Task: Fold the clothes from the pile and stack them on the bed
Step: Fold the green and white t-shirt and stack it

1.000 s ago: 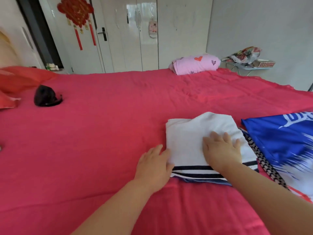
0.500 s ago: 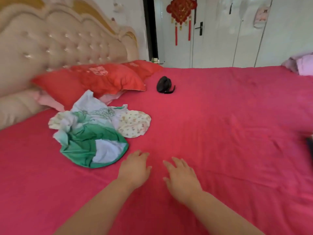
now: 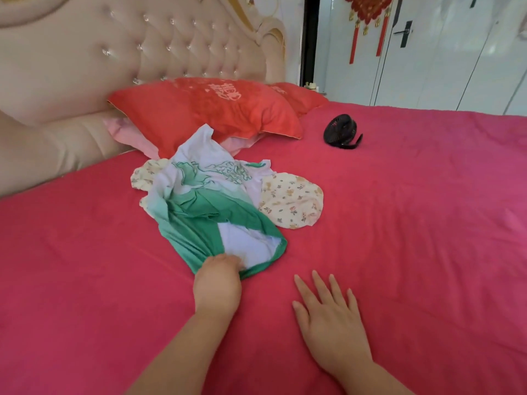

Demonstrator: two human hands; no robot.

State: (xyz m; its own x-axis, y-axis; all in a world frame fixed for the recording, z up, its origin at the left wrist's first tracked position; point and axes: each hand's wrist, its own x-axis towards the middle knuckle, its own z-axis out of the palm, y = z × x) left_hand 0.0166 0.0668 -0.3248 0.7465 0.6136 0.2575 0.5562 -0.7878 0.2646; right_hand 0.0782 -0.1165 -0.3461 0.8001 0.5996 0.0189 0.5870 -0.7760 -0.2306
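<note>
A crumpled green and white garment [image 3: 208, 206] lies on the red bed sheet [image 3: 399, 223], on top of a cream floral garment [image 3: 291, 199] that shows at its right and left. My left hand [image 3: 218, 283] is closed on the near green hem of the green garment. To its right, my right hand [image 3: 328, 315] rests flat on the sheet with fingers spread, holding nothing. The folded stack seen earlier is out of view.
Two red pillows [image 3: 211, 109] lean on the tufted beige headboard [image 3: 128, 52] behind the pile. A small black fan [image 3: 340, 132] lies on the sheet at the back right. White wardrobe doors [image 3: 442, 52] stand beyond the bed.
My view swung left from the folded white stack to the pile by the pillows. Both hands left the stack; my left hand reached forward and gripped the green garment's hem.
</note>
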